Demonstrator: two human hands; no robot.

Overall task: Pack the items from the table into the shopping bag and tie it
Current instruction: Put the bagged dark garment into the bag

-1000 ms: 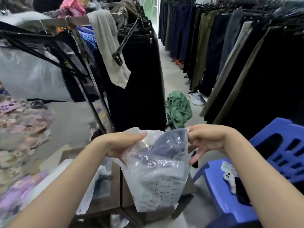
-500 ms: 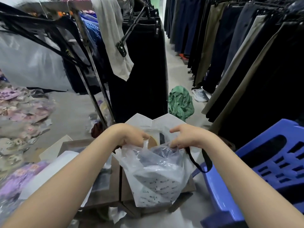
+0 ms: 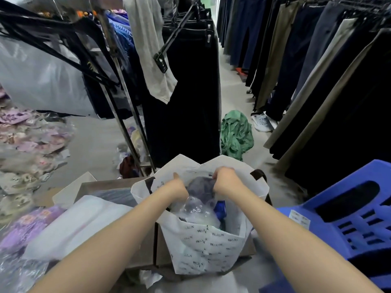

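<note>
A white printed shopping bag (image 3: 203, 248) with dark handles stands open on the brown table (image 3: 146, 248). Inside it lies a clear plastic packet (image 3: 196, 210) holding a dark garment, with something blue beside it. My left hand (image 3: 176, 186) and my right hand (image 3: 226, 182) are both down in the bag's mouth, fingers closed on the packet's far end. Another white packet (image 3: 78, 225) lies on the table to the left.
A blue plastic chair (image 3: 342, 227) stands close on the right. Racks of hanging trousers (image 3: 317, 66) line the aisle right and ahead. A green garment (image 3: 236, 134) and a shoe lie on the floor. Bagged floral clothes (image 3: 27, 144) pile up at left.
The packet, held up in front of me a second ago, has been lowered into the shopping bag. Both hands went down and forward with it into the bag's mouth.
</note>
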